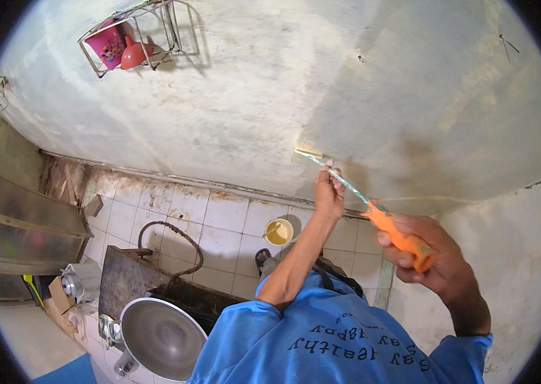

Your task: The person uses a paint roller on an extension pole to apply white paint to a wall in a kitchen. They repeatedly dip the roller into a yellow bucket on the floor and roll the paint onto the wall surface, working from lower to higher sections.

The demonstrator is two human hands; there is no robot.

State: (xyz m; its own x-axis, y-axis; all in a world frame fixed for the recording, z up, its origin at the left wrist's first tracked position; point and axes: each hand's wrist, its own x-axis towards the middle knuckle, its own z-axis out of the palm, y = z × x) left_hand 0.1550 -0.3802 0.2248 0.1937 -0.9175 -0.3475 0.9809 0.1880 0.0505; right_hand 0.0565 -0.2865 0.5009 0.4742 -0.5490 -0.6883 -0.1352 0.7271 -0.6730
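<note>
A small paint roller lies across the view, its pale roller head (310, 151) against the wall (251, 105). My right hand (431, 245) is wrapped around its orange plastic handle (395, 233), which has green paint marks. Close behind the roller head, the fingers of my left hand (330, 192) hold the paint-smeared metal rod (347, 183). Around the head, the wall is pale and patchy on the left and greyer on the right. Below my left forearm, a small bucket of yellowish paint (280, 232) stands on the floor with a stick or handle leaning in it.
A wire rack (177, 33) with a pink container and red scoop hangs on the wall. Behind me at left, a large wok (164, 338) sits beside a dark table (126, 278) with a hose. A glass-fronted cabinet (30, 235) stands far left. Nails (361, 58) protrude from the wall.
</note>
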